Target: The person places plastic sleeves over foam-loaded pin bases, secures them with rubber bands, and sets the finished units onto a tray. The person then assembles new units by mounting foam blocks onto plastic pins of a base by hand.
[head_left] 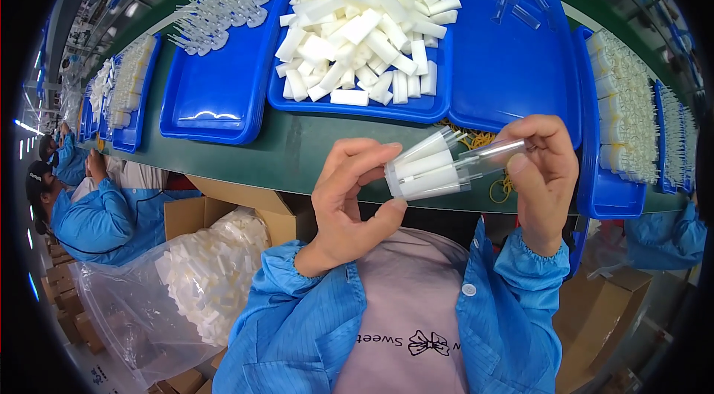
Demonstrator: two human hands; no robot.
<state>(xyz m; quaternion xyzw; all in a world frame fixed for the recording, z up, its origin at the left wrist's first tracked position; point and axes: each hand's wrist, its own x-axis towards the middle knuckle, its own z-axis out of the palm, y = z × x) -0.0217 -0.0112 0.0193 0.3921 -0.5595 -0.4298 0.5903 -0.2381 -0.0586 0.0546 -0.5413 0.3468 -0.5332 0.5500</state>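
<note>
My left hand (pixel 348 197) holds a small bundle of clear plastic pieces with thin stems and white foam blocks (pixel 428 172) between thumb and fingers. The stems point to the right. My right hand (pixel 547 178) pinches a clear plastic tube (pixel 497 157), its left end at the stem tips of the bundle. Whether the tube is around a stem or just beside it, I cannot tell. Behind my hands, a heap of white foam blocks (pixel 364 22) fills a blue tray (pixel 357 113). Yellow rubber bands (pixel 504 189) lie on the bench by my right hand.
Stemmed clear parts (pixel 227 11) stand in a blue tray (pixel 212 115) at left. A blue tray (pixel 506 70) at right holds a few clear tubes (pixel 524 16). Banded bundles (pixel 621 97) fill another tray. A bag of foam (pixel 212 267) stands beside me; co-workers (pixel 104 208) sit at left.
</note>
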